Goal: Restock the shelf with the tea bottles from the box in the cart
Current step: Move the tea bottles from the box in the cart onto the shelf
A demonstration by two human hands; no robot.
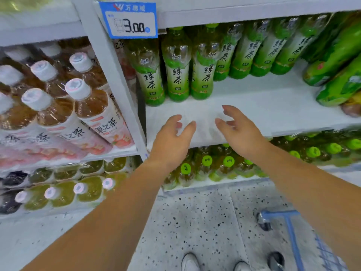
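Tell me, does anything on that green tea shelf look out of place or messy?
Mostly tidy. The green tea bottles stand upright in a row at the back, leaving the shelf front bare. At the right edge, a few larger green bottles lie tilted on their sides instead of standing. Both hands, left and right, are empty.

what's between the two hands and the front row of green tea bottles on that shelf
Nothing: in the head view, only bare white shelf lies between the open, empty left hand and right hand and the green tea bottles.

price tag (129, 20), speckled floor (195, 222), white shoes (190, 262)
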